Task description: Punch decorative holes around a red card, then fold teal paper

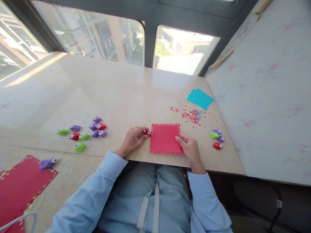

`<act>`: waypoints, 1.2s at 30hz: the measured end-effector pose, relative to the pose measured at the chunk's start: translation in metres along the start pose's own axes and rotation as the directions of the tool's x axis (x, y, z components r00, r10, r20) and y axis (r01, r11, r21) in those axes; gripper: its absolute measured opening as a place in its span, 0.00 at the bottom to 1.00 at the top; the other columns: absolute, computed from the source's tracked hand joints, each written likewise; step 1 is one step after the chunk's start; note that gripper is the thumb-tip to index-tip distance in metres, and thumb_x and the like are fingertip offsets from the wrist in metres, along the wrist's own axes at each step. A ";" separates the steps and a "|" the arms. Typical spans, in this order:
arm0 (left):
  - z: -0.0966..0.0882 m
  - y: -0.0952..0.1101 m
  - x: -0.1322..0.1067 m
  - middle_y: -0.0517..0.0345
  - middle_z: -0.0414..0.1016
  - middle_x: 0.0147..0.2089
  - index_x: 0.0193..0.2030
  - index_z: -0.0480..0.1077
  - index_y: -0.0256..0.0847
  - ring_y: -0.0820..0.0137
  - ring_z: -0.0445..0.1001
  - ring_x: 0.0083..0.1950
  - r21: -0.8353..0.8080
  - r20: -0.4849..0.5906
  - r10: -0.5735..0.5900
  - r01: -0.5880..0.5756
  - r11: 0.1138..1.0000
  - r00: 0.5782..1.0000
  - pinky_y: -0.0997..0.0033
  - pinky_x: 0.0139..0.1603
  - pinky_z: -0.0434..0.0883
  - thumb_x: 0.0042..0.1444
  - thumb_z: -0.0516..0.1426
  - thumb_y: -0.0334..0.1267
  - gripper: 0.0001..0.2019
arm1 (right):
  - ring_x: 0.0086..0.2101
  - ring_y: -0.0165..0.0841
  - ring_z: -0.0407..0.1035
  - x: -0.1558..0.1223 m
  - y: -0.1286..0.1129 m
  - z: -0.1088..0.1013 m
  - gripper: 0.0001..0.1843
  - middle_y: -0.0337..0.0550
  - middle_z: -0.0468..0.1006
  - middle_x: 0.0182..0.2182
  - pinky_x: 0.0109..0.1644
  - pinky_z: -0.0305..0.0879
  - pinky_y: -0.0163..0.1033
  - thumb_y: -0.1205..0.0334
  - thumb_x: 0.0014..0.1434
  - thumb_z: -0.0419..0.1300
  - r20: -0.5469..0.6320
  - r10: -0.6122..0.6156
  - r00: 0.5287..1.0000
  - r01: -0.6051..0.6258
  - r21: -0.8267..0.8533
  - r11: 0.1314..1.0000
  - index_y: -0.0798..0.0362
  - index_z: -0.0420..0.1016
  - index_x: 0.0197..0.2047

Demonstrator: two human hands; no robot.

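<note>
A square sheet of red paper (165,139) lies near the table's front edge, with small shapes punched along its top, right and bottom edges. At its left edge, which shows no holes, sits a small red craft punch (148,132). My left hand (134,139) is closed around that punch, fingers partly hiding it. On the opposite side my right hand (190,145) pinches the paper's right edge between thumb and fingers.
Red and blue punched bits (193,116) are scattered beside blue paper sheets (200,98). Several coloured punches (93,133) stand at left, more punches (218,146) at right. A larger red punched sheet (21,191) carries a purple punch (47,163). A wall (267,97) bounds the right.
</note>
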State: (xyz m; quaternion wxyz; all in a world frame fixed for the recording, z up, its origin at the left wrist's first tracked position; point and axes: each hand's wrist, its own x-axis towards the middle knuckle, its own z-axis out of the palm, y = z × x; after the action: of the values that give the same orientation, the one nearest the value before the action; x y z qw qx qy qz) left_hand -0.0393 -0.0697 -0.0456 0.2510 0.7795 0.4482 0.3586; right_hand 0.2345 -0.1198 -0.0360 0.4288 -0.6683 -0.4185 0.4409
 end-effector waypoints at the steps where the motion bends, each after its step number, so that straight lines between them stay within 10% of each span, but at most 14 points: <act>1: 0.000 0.000 0.000 0.54 0.81 0.42 0.48 0.73 0.44 0.65 0.79 0.42 0.002 0.001 -0.001 0.001 1.000 1.000 0.60 0.47 0.72 0.59 0.60 0.36 0.10 | 0.41 0.46 0.79 0.000 0.000 0.000 0.23 0.49 0.85 0.39 0.46 0.74 0.48 0.44 0.49 0.68 0.001 0.002 1.000 -0.002 0.006 1.000 0.54 0.83 0.41; 36: -0.003 0.006 0.000 0.55 0.81 0.43 0.49 0.72 0.44 0.64 0.78 0.44 -0.015 0.027 -0.013 0.013 1.000 1.000 0.60 0.48 0.71 0.60 0.59 0.36 0.11 | 0.40 0.46 0.79 0.005 -0.004 0.006 0.22 0.49 0.85 0.38 0.43 0.74 0.46 0.46 0.48 0.68 0.025 0.018 1.000 -0.019 0.056 0.998 0.55 0.82 0.40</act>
State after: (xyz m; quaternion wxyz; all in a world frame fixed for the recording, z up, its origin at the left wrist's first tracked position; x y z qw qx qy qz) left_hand -0.0391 -0.0720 -0.0394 0.2653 0.7792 0.4472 0.3499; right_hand 0.2295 -0.1122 -0.0345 0.4382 -0.6545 -0.4049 0.4644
